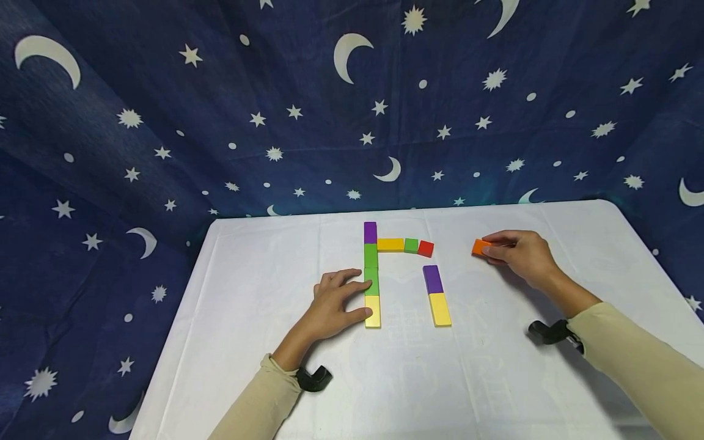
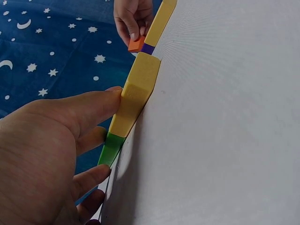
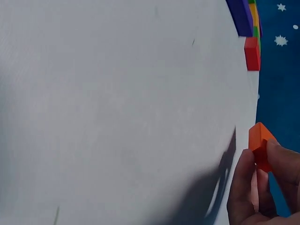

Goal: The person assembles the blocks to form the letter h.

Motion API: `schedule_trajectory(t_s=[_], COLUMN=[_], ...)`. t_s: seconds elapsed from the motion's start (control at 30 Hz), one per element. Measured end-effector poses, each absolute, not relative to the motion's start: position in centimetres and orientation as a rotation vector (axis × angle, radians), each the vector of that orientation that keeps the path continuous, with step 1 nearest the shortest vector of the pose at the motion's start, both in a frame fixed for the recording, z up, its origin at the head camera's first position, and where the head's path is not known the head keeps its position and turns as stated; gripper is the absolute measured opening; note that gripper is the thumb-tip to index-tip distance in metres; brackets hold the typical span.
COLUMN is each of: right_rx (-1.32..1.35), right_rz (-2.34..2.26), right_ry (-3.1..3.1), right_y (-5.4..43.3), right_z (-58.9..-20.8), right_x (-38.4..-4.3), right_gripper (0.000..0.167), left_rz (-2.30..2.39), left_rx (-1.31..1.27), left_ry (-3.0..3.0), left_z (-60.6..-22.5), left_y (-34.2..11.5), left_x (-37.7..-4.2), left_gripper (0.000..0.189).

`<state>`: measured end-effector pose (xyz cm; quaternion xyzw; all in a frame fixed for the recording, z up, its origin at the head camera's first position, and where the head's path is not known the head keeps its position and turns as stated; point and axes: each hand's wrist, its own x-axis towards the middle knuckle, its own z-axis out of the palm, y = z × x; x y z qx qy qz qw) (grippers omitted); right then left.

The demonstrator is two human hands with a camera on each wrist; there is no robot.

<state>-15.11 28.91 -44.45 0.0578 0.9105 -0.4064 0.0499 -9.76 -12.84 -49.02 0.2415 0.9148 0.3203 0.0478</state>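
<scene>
A column of flat blocks runs up the table in the head view: a yellow block (image 1: 373, 319) nearest, two green blocks (image 1: 371, 278) and a purple block (image 1: 370, 232) at the far end. My left hand (image 1: 332, 305) lies along the column's left side, thumb and fingertips spread against the yellow and near green blocks. In the left wrist view the thumb touches the side of the yellow block (image 2: 133, 98). Off to the right, my right hand (image 1: 525, 256) pinches an orange block (image 3: 258, 140) between thumb and fingers, near the back of the table.
A row of a yellow block (image 1: 390, 245), a small green block (image 1: 410, 245) and a tilted red block (image 1: 426, 249) extends right from the column. Below the red one, a purple block (image 1: 432, 278) and a yellow block (image 1: 440, 310) form a slanted line. A starry cloth (image 1: 308, 171) hangs behind.
</scene>
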Motion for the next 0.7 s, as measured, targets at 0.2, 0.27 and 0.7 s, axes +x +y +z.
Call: schedule_trajectory(t_s=[0.2, 0.27, 0.7], right_rx=[0.150, 0.152, 0.123], right_rz=[-1.443, -1.521, -1.504], right_ry=[2.621, 2.549, 2.504], right_y=[27.9, 27.5, 25.3], right_z=[-44.4, -44.4, -45.2], right_x=[-15.1, -15.1, -15.0], right_gripper=[0.039, 0.039, 0.039], left_rz=[0.983, 0.990, 0.977], left_rx=[0.733, 0.732, 0.741], left_ry=[2.786, 2.782, 2.785], left_z=[-49.0, -48.9, -49.0], left_y=[-12.8, -12.9, -12.9], left_x=[-9.7, -9.7, -9.7], left_gripper=[0.058, 0.057, 0.058])
